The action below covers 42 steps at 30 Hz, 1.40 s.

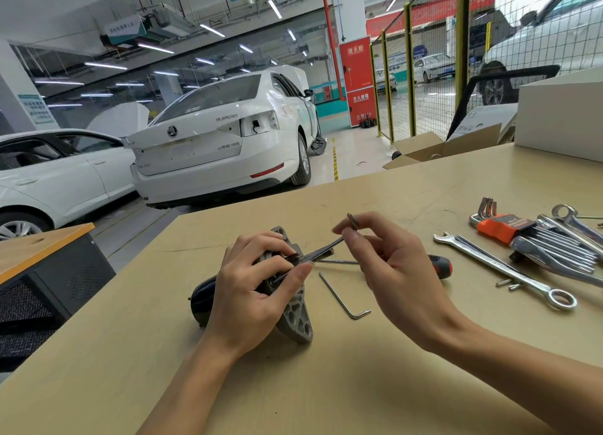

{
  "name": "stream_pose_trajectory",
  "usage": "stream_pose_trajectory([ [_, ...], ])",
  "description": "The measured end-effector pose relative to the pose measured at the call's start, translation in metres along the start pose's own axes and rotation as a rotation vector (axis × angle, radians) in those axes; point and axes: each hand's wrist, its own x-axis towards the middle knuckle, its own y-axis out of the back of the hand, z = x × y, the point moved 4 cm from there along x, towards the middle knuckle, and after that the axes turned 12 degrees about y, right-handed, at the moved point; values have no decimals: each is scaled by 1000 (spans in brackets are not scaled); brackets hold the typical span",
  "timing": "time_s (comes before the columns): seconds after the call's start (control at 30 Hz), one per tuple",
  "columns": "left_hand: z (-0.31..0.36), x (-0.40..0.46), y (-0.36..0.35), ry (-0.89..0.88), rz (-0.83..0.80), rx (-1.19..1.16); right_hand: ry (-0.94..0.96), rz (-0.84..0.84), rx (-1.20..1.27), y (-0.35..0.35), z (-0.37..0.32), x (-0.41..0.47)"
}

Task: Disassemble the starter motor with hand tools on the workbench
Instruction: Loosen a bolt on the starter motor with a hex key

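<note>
1. i see the starter motor (293,317) lying on its side on the tan bench (326,385), near the middle, its grey mounting flange facing right and its dark round body pointing left.
2. my left hand (251,287) wraps over the top of the motor, fingers curled around the flange end and gripping it.
3. my right hand (388,265) sits just right of the motor, raised off the bench; thumb and forefinger pinch the bent end of a thin metal rod (326,247), which looks like a hex key.
4. the rod slants down to the left, its far tip reaching the motor housing under the left fingertips; i cannot tell exactly what it enters.
5. a loose hex key (342,296) lies flat on the bench just right of the flange, apart from both hands.
6. a screwdriver with a black and red handle (440,266) lies behind the right hand, partly hidden by it.
7. to the far right on the bench: a combination wrench (505,270), an orange holder of hex keys (499,229) and more wrenches in a heap (561,238).
8. beyond the bench stands a white car (228,134) with its rear toward me.
</note>
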Motion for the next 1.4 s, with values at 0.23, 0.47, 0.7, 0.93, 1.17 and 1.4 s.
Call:
stream_pose_trajectory([
  [0.23,1,-1,0,-1,1,-8,83,-17,-5,-1,-3,3],
  [0.47,2,0,0,-3,6,-17,116,-51,66,-5,-10,1],
  [0.7,1,0,0,-16,8,-4,85,-55,81,-5,-11,1],
  [0.93,2,0,0,-14,-5,-17,57,-64,90,-5,-11,0],
  [1.17,2,-1,1,-11,-6,-2,21,-85,151,-6,-12,-1],
  [1.4,1,0,0,-19,3,14,20,-95,112,-6,-8,0],
])
